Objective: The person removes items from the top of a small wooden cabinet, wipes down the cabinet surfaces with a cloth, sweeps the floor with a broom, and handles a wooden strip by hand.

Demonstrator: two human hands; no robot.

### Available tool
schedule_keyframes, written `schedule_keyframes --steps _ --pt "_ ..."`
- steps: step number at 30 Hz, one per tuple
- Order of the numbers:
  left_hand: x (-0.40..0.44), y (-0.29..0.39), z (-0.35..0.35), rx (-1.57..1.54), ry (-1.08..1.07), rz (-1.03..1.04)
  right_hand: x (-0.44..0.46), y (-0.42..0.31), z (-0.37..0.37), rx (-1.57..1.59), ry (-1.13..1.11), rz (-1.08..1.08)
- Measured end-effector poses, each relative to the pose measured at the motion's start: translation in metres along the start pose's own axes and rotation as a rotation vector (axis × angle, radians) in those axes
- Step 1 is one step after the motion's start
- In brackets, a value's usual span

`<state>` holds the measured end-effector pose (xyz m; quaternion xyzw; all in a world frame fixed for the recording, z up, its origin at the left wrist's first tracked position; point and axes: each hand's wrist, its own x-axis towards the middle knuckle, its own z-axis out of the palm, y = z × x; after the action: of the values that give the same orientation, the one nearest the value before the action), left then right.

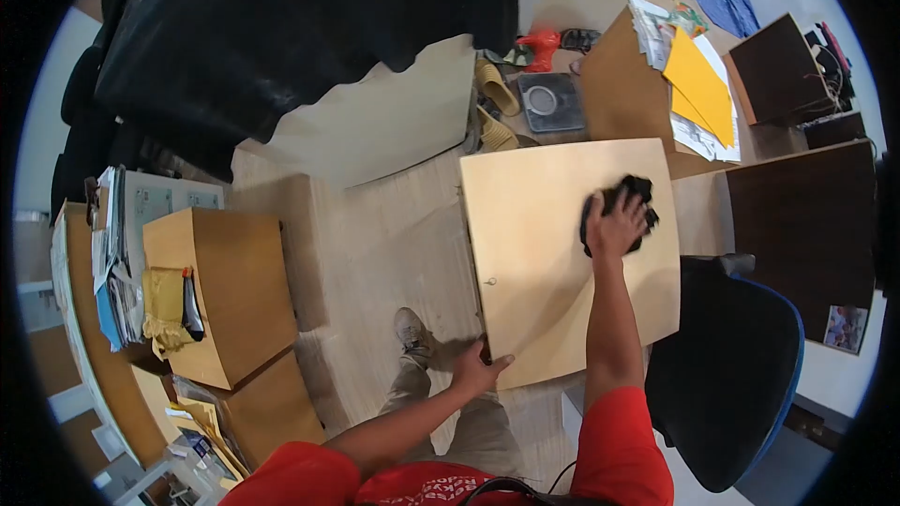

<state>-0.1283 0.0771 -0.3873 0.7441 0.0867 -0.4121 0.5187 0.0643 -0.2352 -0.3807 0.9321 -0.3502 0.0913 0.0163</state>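
My right hand (617, 225) lies flat with spread fingers on a bunched black cloth (644, 189), pressing it against the pale wooden surface of a cabinet (539, 215). The hand and cloth are slightly blurred. At the cabinet's near left corner, my left hand (480, 371) is closed on the edge. Its thumb rests on the surface, while the other fingers are partly hidden at the side. A small metal key or lock (490, 282) sits near the cabinet's left edge.
A black chair (731, 375) stands close on the right. Wooden drawers (239, 290) holding papers are at left. Behind the cabinet are tan sandals (497, 87), a bathroom scale (551, 101) and a box-like unit (623, 84) topped with yellow envelopes (698, 84). Black sheeting (309, 28) hangs at the back.
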Motion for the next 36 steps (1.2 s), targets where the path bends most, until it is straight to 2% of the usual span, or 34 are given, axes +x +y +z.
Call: schedule_keyframes --steps 1,4,6,11,13,16,18,19,21,22,24,26,28,30,32,34,36 --pt "-0.002 0.003 -0.001 -0.044 -0.038 -0.059 -0.003 -0.026 -0.007 0.054 0.005 -0.144" --pt "-0.007 0.01 -0.006 -0.148 -0.029 -0.026 -0.052 -0.1 -0.023 0.255 -0.014 -0.568" --pt "-0.003 0.008 -0.007 -0.124 -0.06 -0.149 -0.093 -0.135 -0.046 0.354 -0.155 -0.77" --pt "-0.008 0.023 -0.023 0.011 -0.03 -0.067 -0.147 -0.131 -0.067 0.445 -0.278 -0.982" --pt "-0.004 0.021 -0.022 0.0 -0.044 -0.034 -0.167 -0.101 -0.075 0.427 -0.354 -0.909" --pt "0.006 -0.002 -0.015 -0.006 -0.049 0.003 -0.212 -0.038 -0.078 0.404 -0.329 -0.841" --pt "0.005 -0.01 -0.016 -0.111 -0.041 0.117 -0.232 -0.006 -0.082 0.382 -0.369 -0.804" --pt "0.007 -0.02 -0.012 -0.112 -0.048 0.115 -0.228 -0.008 -0.085 0.377 -0.372 -0.799" --pt "0.008 -0.037 -0.004 -0.051 0.079 0.217 -0.215 -0.015 -0.085 0.363 -0.396 -0.85" --pt "0.004 -0.03 -0.01 -0.026 0.042 0.222 -0.21 -0.024 -0.079 0.407 -0.336 -0.862" --pt "-0.013 -0.004 -0.024 -0.166 -0.051 0.164 -0.199 -0.052 -0.088 0.38 -0.349 -0.808" --pt "-0.01 -0.024 -0.027 -0.233 -0.101 0.213 -0.205 -0.05 -0.084 0.431 -0.31 -0.811" --pt "-0.011 -0.014 -0.052 -0.185 0.004 0.121 -0.203 -0.021 -0.082 0.492 -0.33 -0.78" --pt "-0.007 -0.013 -0.082 -0.129 0.077 0.132 -0.197 0.044 -0.068 0.525 -0.288 -0.601" --pt "0.012 -0.012 -0.108 -0.097 0.179 0.15 -0.18 0.116 -0.042 0.296 -0.031 -0.258" --pt "0.037 -0.021 -0.125 0.058 0.364 0.292 -0.145 0.174 -0.039 0.069 -0.121 0.027" --pt "0.051 0.014 -0.121 0.046 0.414 0.27 -0.105 0.207 -0.037 -0.052 -0.174 0.114"
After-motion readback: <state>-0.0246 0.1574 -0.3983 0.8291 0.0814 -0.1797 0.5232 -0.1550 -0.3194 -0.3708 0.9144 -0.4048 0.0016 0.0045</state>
